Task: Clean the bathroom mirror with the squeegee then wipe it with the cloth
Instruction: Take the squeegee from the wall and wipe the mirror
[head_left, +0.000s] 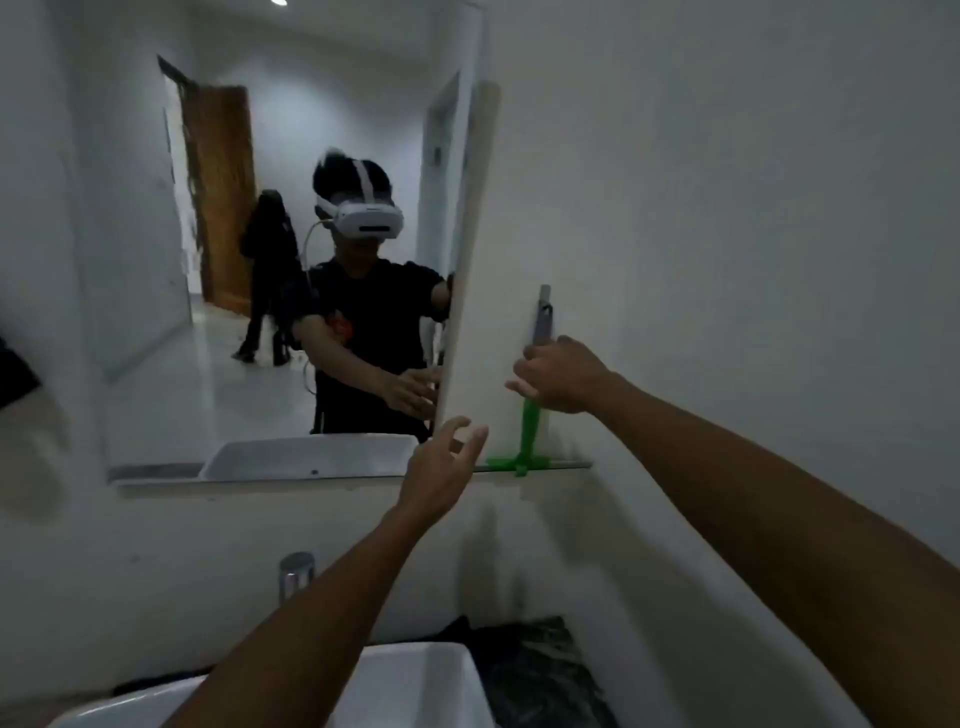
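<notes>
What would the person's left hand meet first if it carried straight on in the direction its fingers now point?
Most likely the open mirror door: the left hand reaches up and forward with fingers spread just below its lower edge. Depth is unclear, so it could slip past to the shelf behind.

Showing plain white walls (727, 208), dimly lit. White basin (415, 675) sitting below, chrome tap (296, 571) behind it, narrow shelf (566, 464) running along wall.

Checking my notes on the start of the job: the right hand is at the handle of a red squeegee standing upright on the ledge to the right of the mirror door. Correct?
Not quite: the head view shows a green plastic squeegee with a grey handle, not red. The right hand is indeed at its handle.
</notes>
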